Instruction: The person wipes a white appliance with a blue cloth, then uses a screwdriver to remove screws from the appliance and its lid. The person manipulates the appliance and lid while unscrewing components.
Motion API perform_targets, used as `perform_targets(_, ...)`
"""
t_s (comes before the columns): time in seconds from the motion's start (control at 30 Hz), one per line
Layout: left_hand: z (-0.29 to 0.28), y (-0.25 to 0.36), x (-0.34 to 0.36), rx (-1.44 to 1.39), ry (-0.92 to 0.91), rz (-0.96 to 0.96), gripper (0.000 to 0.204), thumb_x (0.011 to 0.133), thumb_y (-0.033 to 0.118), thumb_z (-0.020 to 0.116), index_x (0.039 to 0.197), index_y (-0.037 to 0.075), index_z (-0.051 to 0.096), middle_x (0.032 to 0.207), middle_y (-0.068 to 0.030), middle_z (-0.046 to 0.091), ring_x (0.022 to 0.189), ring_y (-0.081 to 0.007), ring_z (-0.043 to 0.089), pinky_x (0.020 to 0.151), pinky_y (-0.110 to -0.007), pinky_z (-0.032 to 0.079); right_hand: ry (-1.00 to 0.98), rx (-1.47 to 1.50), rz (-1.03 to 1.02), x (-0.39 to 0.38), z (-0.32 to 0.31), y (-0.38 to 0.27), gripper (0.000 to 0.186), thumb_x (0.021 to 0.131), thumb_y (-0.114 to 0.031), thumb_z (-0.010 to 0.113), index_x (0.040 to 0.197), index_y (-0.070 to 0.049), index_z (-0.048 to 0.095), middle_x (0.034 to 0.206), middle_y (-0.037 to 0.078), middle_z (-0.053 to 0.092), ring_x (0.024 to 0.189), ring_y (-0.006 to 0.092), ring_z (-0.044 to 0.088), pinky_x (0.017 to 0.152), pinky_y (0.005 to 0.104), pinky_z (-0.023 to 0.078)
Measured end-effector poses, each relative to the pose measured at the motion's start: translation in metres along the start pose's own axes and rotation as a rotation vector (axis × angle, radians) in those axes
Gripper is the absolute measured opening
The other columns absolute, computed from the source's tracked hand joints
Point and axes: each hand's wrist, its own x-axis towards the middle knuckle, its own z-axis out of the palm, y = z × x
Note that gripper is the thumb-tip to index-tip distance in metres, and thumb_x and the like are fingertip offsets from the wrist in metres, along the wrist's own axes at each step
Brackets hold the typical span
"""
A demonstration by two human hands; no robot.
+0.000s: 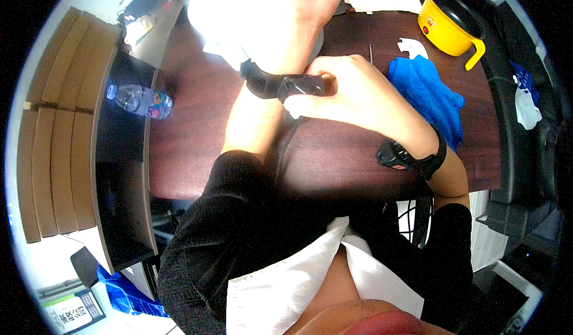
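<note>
Head view: our right hand (355, 90), pinching the black left-wrist device (298, 86), which might twist if tugged unevenly; our left hand (301, 4), grip we cannot tell.

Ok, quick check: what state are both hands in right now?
Left hand: cannot be told; fingers cut off by the frame.
Right hand: closed, gripping the black wrist device on the left wrist.
</note>
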Motion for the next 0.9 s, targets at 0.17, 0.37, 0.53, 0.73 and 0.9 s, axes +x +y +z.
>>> perform_targets(0.17,0.0,-0.005,0.0,-0.083,0.009,-0.04,0.078,0.096,0.06,0.035,0.142,-0.002,0.032,0.145,-0.0264,0.036,0.138,-0.0373,0.031,0.119,-0.056,0.019,0.002,0.075,0.004,-0.001,-0.002,-0.002,0.041,0.07,-0.042,0.076,0.075,-0.002,0.068,0.066,0.018,0.065,0.062,0.0328,0.067,0.062,0.04,0.052)
perform_targets(0.37,0.005,-0.007,-0.005,-0.269,0.065,-0.134,0.073,0.096,0.053,0.038,0.142,-0.002,0.03,0.142,-0.0241,0.041,0.139,-0.0361,0.033,0.119,-0.058,0.018,-0.097,0.023,-0.028,-0.001,-0.016,-0.003,0.037,0.07,-0.037,0.076,0.077,-0.002,0.068,0.064,0.016,0.063,0.057,0.0307,0.063,0.059,0.0383,0.049)
perform_targets(0.53,0.017,0.001,-0.005,-0.424,0.082,-0.126,0.067,0.097,0.047,0.038,0.142,-0.003,0.029,0.144,-0.0238,0.04,0.139,-0.0353,0.033,0.118,-0.06,0.018,-0.098,0.082,-0.109,0.002,-0.017,0.002,0.039,0.07,-0.039,0.077,0.075,-0.002,0.067,0.062,0.016,0.061,0.055,0.0277,0.061,0.057,0.0369,0.047)
perform_targets(0.73,0.013,0.006,-0.007,-0.41,0.052,-0.166,0.07,0.097,0.046,0.038,0.146,-0.002,0.024,0.149,-0.0234,0.033,0.141,-0.0354,0.031,0.118,-0.06,0.018,-0.1,0.064,-0.089,0.005,-0.015,0.002,0.042,0.071,-0.042,0.078,0.072,-0.002,0.066,0.06,0.015,0.06,0.053,0.0251,0.06,0.055,0.0351,0.045)
perform_targets(0.9,-0.008,-0.006,-0.003,-0.302,-0.012,-0.202,0.079,0.096,0.05,0.041,0.151,0.0,0.014,0.154,-0.0259,0.023,0.142,-0.0387,0.028,0.118,-0.06,0.018,-0.051,0.088,-0.089,0.004,-0.006,0.015,0.05,0.07,-0.051,0.078,0.071,-0.003,0.066,0.058,0.014,0.059,0.051,0.0244,0.059,0.053,0.0353,0.045)
